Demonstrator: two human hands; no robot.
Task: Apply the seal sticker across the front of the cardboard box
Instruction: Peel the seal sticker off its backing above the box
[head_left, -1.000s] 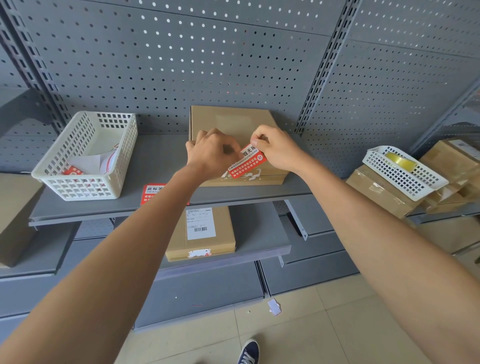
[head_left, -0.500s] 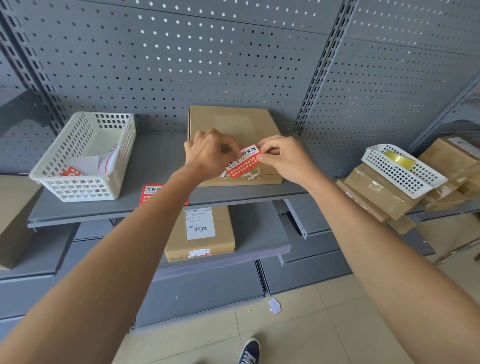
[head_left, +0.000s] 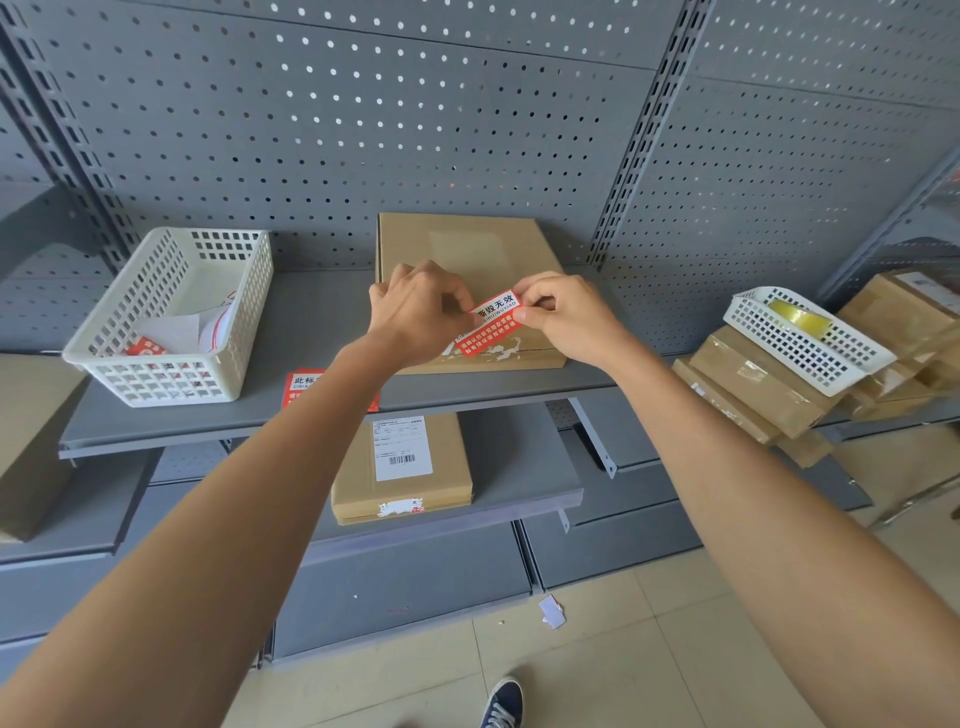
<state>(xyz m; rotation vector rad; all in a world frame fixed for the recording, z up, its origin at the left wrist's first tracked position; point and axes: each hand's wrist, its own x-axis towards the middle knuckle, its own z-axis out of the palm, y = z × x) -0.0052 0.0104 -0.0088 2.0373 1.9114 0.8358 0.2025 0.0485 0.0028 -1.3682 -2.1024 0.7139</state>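
Two hands share one red-and-white rectangular seal sticker (head_left: 493, 323), holding it tilted just above the near edge of the flat brown cardboard box (head_left: 467, 249) on the grey metal shelf (head_left: 311, 332). The left hand (head_left: 415, 312) has its fingers curled closed, pinching the sticker's lower left end; the right hand (head_left: 563, 319) pinches the upper right end between thumb and forefinger (its other fingers are folded in). Whether the sticker touches the cardboard cannot be told. Just below the fingers, torn white scraps of an older label cling to the box's front edge.

Left of the left hand, well apart, sits a white perforated plastic basket (head_left: 171, 317) with papers and red stickers inside. Beneath the left forearm a second red sticker (head_left: 301, 387) lies on the shelf. Below the fingers, on the lower shelf, rests another brown cardboard box with a white barcode label (head_left: 402, 470). Right of the right hand, a smaller white mesh basket (head_left: 810, 332) sits atop stacked taped cartons (head_left: 753, 389).
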